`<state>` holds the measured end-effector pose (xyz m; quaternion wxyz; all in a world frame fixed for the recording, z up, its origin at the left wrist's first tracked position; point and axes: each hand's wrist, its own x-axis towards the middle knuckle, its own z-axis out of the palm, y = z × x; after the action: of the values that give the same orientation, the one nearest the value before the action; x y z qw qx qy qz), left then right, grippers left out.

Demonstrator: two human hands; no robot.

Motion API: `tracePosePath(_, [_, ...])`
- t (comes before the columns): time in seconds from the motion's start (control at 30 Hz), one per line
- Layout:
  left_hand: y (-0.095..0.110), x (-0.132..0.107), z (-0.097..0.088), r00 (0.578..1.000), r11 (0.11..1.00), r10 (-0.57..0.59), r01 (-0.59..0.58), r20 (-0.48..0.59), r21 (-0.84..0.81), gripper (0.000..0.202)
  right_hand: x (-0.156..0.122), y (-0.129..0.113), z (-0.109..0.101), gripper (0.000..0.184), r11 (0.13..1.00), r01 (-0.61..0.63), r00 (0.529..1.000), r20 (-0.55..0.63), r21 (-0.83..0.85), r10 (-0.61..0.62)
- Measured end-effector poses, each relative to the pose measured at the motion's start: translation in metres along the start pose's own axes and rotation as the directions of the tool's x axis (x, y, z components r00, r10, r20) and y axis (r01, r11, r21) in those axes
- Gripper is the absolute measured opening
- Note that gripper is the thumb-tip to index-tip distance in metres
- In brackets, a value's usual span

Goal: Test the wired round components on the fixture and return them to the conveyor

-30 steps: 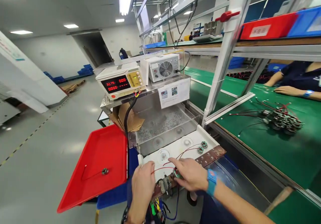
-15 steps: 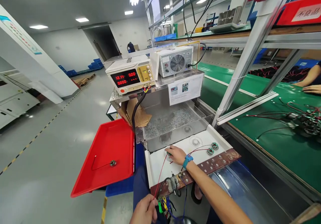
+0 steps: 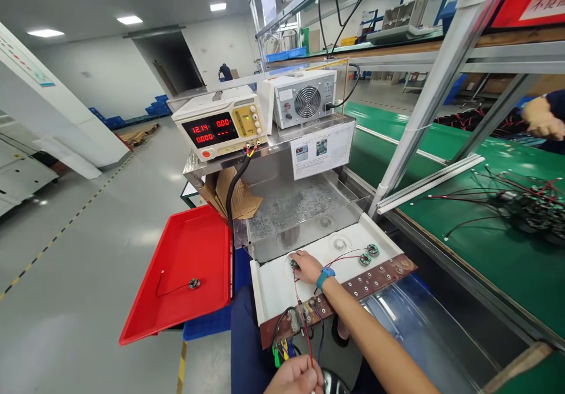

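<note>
My right hand (image 3: 308, 267), with a blue band at its wrist, is closed on a small round motor with a green circuit board (image 3: 294, 263) at the left part of the white tray (image 3: 273, 291). Red and black wires (image 3: 302, 309) run from it toward me. Low in the picture, my left hand (image 3: 296, 375) pinches the red wire near its end. To the right in the tray lie two similar round motors (image 3: 365, 259), their wires trailing toward my right wrist. A brown terminal strip (image 3: 353, 291) with metal studs and clipped cables borders the tray's front.
A red tray (image 3: 194, 241) at the left holds one wired motor (image 3: 194, 283). Behind the work tray stands a power supply (image 3: 220, 126) reading 12.14. On the green belt (image 3: 424, 217) at right lies a heap of wired motors (image 3: 538, 206); another person's hand (image 3: 544, 119) is beyond.
My left hand has moved right, swinging the red wire with it. My right hand stays on the motor. The view has shifted slightly, and the other person's hand has lifted.
</note>
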<state>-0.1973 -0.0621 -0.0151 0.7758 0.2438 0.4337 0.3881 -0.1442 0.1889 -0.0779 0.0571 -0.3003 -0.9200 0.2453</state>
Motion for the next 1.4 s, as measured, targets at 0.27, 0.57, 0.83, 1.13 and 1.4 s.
tracePosePath(0.27, [0.092,0.027,0.02,0.929,0.971,0.236,-0.233,-0.284,0.044,0.04,0.0,-0.001,0.0,0.027,0.996,-0.083,0.996,0.022,-0.009,0.083])
tracePosePath(0.57, [0.09,0.065,0.004,0.854,0.937,0.333,-0.254,-0.399,0.24,0.046,0.001,0.001,-0.001,0.034,0.995,-0.098,0.995,0.021,0.003,0.098])
tracePosePath(0.83, [0.067,0.097,-0.02,0.752,0.755,0.51,-0.158,-0.418,0.636,0.024,0.001,0.0,-0.003,0.033,0.993,-0.119,0.992,0.044,-0.025,0.12])
tracePosePath(1.13, [0.058,0.104,-0.029,0.759,0.753,0.513,-0.174,-0.4,0.634,0.023,0.0,-0.002,-0.004,0.029,0.992,-0.127,0.992,0.026,-0.012,0.127])
tracePosePath(1.4, [0.053,0.106,-0.034,0.774,0.783,0.487,-0.181,-0.405,0.595,0.024,-0.001,-0.004,-0.007,0.028,0.991,-0.131,0.991,0.03,0.006,0.131])
